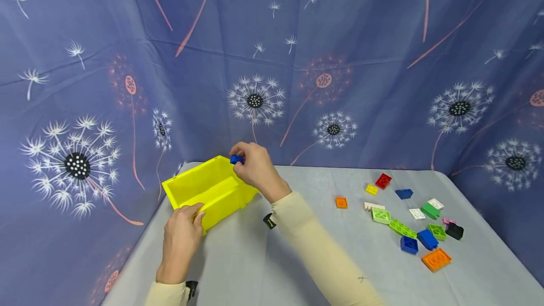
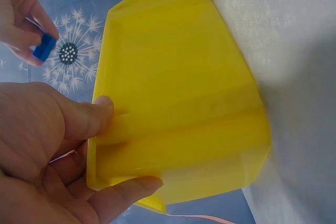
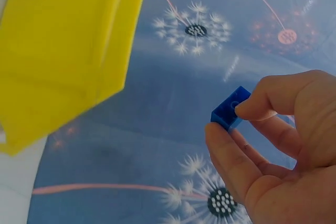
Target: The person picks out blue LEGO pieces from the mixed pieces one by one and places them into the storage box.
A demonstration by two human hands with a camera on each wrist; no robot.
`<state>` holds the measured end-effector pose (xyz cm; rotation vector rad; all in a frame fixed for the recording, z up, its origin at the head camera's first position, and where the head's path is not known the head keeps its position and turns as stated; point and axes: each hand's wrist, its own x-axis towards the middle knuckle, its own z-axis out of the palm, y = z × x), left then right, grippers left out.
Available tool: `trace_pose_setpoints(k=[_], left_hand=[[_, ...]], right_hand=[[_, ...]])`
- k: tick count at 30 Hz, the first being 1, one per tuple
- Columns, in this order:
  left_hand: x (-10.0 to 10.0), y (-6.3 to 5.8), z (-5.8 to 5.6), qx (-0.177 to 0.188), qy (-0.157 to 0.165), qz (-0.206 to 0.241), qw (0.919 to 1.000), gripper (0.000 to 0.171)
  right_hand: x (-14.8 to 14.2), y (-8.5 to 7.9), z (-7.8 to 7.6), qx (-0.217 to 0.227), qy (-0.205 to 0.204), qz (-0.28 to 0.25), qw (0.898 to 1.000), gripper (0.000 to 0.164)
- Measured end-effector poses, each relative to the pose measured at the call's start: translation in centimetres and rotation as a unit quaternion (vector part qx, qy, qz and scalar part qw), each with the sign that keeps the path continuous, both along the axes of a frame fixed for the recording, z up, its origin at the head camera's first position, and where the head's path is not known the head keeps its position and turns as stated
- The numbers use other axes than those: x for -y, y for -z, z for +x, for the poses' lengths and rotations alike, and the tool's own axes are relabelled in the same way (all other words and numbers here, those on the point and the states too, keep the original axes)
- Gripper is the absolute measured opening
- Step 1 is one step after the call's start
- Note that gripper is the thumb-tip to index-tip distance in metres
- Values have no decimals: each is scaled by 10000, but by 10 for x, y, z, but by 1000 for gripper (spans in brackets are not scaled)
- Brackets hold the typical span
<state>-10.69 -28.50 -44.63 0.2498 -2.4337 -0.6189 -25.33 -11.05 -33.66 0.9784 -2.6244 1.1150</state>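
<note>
Blue brick pinched over the yellow bin

Left of centre in the head view we've got the right hand (image 1: 255,166) pinching a small blue brick (image 1: 236,159) between thumb and fingertips, right above the far rim of the yellow bin (image 1: 212,188), which sits on the grey worktop (image 1: 255,259). The left hand (image 1: 182,237) grips the bin's near wall, thumb curled over the rim and fingers underneath, which the left wrist view shows pretty clearly. The bin looks tipped up a bit on that side. Over in the lower right of the frame we see a loose pile of bricks (image 1: 408,221) in green, white, red, orange, blue and black, well apart from the bin. Dandelion-print cloth (image 1: 297,60) hangs behind everything.
</note>
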Motion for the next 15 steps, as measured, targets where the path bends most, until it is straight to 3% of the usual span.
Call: trace_pose_setpoints(k=[10,15], left_hand=[[-3,1,4,152,48,81,9998,23],[0,0,3,122,8,46,9999,23]], right_hand=[[16,29,6,214,-50,90,9997,30],[30,33,6,191,-193,180,9995,31]])
